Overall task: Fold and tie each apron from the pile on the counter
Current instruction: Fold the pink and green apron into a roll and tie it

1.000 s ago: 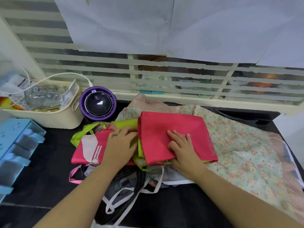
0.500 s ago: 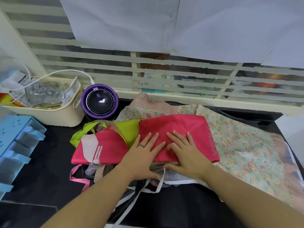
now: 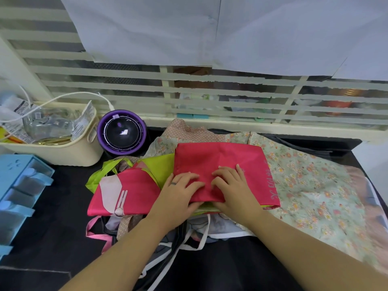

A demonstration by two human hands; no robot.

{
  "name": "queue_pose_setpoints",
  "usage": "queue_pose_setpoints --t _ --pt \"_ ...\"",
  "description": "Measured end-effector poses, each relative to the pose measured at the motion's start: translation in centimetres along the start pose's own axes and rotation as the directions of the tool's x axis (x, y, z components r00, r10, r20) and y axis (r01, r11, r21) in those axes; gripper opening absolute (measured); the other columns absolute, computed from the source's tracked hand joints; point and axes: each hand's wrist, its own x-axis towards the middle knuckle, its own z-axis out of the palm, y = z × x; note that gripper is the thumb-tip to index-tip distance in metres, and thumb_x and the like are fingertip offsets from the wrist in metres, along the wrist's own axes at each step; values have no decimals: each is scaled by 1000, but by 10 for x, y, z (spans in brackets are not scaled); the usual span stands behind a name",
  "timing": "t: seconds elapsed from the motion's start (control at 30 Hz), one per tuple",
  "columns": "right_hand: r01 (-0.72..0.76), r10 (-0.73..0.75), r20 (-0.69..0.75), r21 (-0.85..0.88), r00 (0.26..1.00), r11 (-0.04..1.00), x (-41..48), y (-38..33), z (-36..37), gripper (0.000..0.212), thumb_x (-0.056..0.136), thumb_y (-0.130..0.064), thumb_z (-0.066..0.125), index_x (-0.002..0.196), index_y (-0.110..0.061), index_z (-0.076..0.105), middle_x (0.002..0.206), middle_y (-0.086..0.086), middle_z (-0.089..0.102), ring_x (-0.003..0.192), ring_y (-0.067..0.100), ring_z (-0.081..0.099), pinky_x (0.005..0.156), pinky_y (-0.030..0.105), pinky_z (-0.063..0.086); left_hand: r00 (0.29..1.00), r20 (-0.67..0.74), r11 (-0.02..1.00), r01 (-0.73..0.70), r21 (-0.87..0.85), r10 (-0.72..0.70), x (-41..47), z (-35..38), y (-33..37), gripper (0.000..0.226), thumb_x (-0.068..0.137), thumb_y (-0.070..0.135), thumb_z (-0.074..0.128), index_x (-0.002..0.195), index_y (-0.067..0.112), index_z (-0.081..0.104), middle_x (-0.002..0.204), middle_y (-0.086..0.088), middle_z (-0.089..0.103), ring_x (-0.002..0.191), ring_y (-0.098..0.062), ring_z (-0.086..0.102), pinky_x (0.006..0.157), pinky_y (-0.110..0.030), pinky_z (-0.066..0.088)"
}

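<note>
Both now curled, left hand (image 3: 178, 196), right hand (image 3: 233, 191) gripping apron (image 3: 220, 157)

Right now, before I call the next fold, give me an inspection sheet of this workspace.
Surface: black counter, partly covered by cloth.
Job's things: pink apron partly folded atop the pile; floral apron spread to its right; loose straps trail at the near edge.
Clutter: cream basket, purple round device, blue drawer unit, all left.
Hands: left hand and right hand both grip the pink apron's near edge.
Cables: white cable arcs over the basket toward the device.
Surroundings: slatted window, paper sheets covering its top.
</note>
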Motion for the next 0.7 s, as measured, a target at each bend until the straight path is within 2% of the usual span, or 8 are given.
queue_pose_setpoints --t 0.1,0.2,0.27,0.37,0.47,0.57,0.63,0.7 --pt "19 -20 -25 -10 1000 1000 2 -2 2 40 60 -28 80 91 -18 56 108 3 58 111 22 44 104 61 33 999 -43 1000 -3 10 4 2 6 -3 38 74 36 60 111 26 56 115 2 56 109 -21 54 96 -50 46" --pt "70 -70 -1 -41 998 997 0 0 2 39 66 -34 78 97 -20 58 111 3 58 112 23 47 106 58 33 998 -64 998 -9 54 13 1 11 -3 43 64 25 77 102 25 58 106 2 57 101 -21 55 96 -46 45" --pt "85 -85 2 -60 996 995 -1 1 1 38 70 -38 74 101 -21 59 114 2 58 113 24 49 107 56 32 996 -85 998 -30 58 35 1 12 -2 43 62 19 78 99 24 57 102 2 56 94 -21 55 94 -44 46" --pt "45 -44 12 -120 999 992 2 -6 0 43 66 -38 71 104 -20 62 115 3 59 109 26 52 103 57 37 990 -129 997 -43 58 50 0 14 -3 48 60 14 77 100 24 53 100 3 56 93 -20 52 93 -45 48" --pt "-27 36 32 -238 999 971 11 -22 4 52 57 -40 78 104 -19 65 114 6 62 102 30 58 94 60 44 982 -184 999 47 1 -46 -3 14 -3 63 59 15 81 113 24 49 111 -1 54 105 -21 44 94 -42 45" --pt "-56 62 10 -279 998 959 18 -29 11 45 61 -36 78 102 -21 70 112 7 65 98 31 61 91 63 45 954 -200 975 215 -60 -223 -7 11 -6 82 62 26 84 132 25 41 130 -3 45 121 -24 39 101 -43 40" --pt "-53 48 -28 -243 998 969 18 -27 12 34 69 -33 71 102 -23 72 110 6 67 96 30 62 90 64 45 941 -213 964 260 -48 -264 -9 9 -9 91 64 35 84 139 23 34 135 -4 41 125 -25 39 104 -46 37" --pt "-66 56 -68 -160 996 985 16 -24 11 34 77 -34 53 103 -23 73 109 3 68 95 28 62 88 64 46 938 -247 968 251 -8 -245 -10 7 -12 95 67 44 79 143 18 30 135 -6 38 125 -26 37 106 -51 33"
